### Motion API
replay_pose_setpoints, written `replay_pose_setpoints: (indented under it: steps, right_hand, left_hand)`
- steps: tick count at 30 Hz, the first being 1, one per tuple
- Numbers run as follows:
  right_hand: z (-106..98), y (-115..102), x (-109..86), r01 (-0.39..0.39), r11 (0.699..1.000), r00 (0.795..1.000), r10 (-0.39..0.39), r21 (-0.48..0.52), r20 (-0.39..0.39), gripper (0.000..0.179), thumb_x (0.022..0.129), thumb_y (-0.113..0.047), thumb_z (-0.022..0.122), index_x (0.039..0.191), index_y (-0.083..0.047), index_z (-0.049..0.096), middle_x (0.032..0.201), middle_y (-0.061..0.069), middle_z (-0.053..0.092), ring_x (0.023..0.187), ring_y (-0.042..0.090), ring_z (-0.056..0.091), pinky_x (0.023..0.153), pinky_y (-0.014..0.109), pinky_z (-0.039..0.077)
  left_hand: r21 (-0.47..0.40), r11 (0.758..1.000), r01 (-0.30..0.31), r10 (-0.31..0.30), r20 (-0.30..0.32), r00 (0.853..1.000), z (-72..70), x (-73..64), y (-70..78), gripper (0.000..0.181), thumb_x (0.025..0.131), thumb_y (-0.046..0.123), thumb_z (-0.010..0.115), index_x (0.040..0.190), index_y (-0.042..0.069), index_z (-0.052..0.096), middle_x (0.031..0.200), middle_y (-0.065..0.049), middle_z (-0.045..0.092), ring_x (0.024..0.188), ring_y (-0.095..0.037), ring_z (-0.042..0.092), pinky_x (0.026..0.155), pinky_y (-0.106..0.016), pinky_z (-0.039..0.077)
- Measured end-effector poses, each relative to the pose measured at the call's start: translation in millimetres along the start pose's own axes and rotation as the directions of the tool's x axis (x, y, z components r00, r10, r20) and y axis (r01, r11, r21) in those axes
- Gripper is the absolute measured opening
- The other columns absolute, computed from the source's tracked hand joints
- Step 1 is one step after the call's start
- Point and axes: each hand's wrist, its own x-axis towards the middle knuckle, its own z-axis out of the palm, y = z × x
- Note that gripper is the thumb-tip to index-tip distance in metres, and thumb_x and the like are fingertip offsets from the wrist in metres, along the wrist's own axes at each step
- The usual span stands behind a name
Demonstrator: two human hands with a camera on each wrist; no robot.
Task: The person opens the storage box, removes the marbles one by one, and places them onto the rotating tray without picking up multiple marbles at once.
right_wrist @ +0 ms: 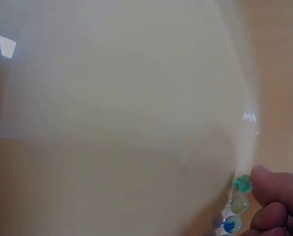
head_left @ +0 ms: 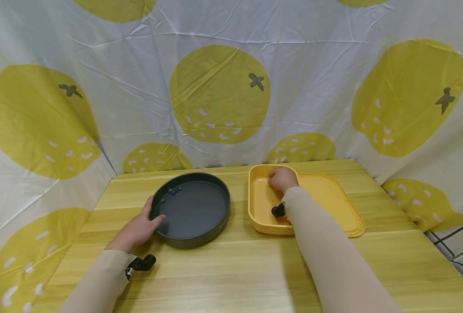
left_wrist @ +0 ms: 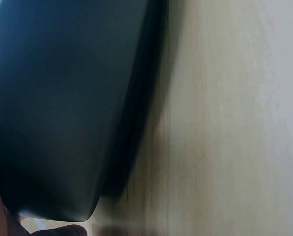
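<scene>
My left hand (head_left: 143, 222) holds the left side of a dark grey round baking pan (head_left: 196, 211), thumb over the rim and fingers along the outer wall. Several small glass marbles (head_left: 173, 191) lie inside the pan by its far left wall. My right hand (head_left: 284, 179) reaches down into a yellow rectangular tub (head_left: 261, 198). In the right wrist view its thumb and curled fingers are right at a green marble (right_wrist: 244, 183), a yellowish marble (right_wrist: 239, 204) and a blue marble (right_wrist: 232, 224), lined up along the tub wall. I cannot tell whether it pinches one.
A flat yellow lid (head_left: 329, 202) lies on the wooden table (head_left: 231, 274), right of the tub and partly behind the right arm. A fruit-print curtain (head_left: 219, 95) hangs behind the table. Black wire mesh (head_left: 460, 248) stands at the right edge.
</scene>
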Motion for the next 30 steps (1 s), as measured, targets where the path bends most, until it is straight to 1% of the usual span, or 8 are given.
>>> replay_pose_setpoints:
  steps: [3,8,14,20,30]
  right_hand:
    - [-0.9,-1.1,-1.6,-0.004,0.999,1.0,0.003,-0.032,-0.004,0.04,0.093,-0.013,0.061,0.129,-0.002,0.074,0.134,0.016,0.072,0.12,0.036,0.066,0.105,0.044,0.052]
    - [-0.7,0.0,-1.1,0.021,0.996,1.0,-0.023,-0.092,-0.014,0.035,0.094,-0.011,0.06,0.123,-0.002,0.077,0.13,0.015,0.075,0.122,0.036,0.066,0.109,0.045,0.051]
    - [2.6,3.8,2.9,0.022,0.995,1.0,-0.024,-0.102,-0.01,0.033,0.095,-0.013,0.061,0.122,-0.003,0.078,0.128,0.014,0.076,0.12,0.036,0.068,0.109,0.046,0.052]
    - [3.0,4.3,3.1,0.046,0.99,0.999,-0.049,-0.132,-0.018,0.033,0.093,-0.014,0.062,0.119,-0.004,0.079,0.125,0.014,0.077,0.115,0.034,0.07,0.103,0.045,0.054]
    - [2.5,2.8,0.2,0.052,0.986,0.999,-0.054,-0.157,-0.008,0.032,0.094,-0.015,0.062,0.12,-0.006,0.079,0.126,0.013,0.076,0.114,0.034,0.07,0.104,0.045,0.054]
  left_hand:
    - [0.0,1.0,-0.001,0.001,0.0,1.0,-0.1,0.2,-0.3,0.095,0.108,0.056,0.046,0.169,0.012,-0.012,0.166,-0.038,0.024,0.148,-0.059,0.035,0.117,-0.07,0.035]
    - [-0.002,1.0,0.001,-0.001,0.002,1.0,0.4,0.7,-0.7,0.095,0.108,0.055,0.047,0.169,0.012,-0.012,0.166,-0.038,0.024,0.149,-0.059,0.035,0.118,-0.07,0.035]
    - [-0.007,1.0,0.004,-0.004,0.001,1.0,0.2,0.6,-0.6,0.095,0.108,0.055,0.047,0.169,0.012,-0.012,0.167,-0.037,0.023,0.149,-0.059,0.034,0.118,-0.071,0.034]
    - [-0.012,1.0,0.001,-0.001,0.002,1.0,-0.5,0.9,-1.6,0.095,0.108,0.057,0.045,0.169,0.013,-0.013,0.167,-0.037,0.022,0.15,-0.059,0.032,0.119,-0.071,0.033]
    - [-0.003,1.0,0.009,-0.009,0.001,1.0,-0.4,-0.2,-1.5,0.095,0.108,0.056,0.046,0.169,0.013,-0.012,0.167,-0.037,0.023,0.149,-0.059,0.034,0.118,-0.071,0.034]
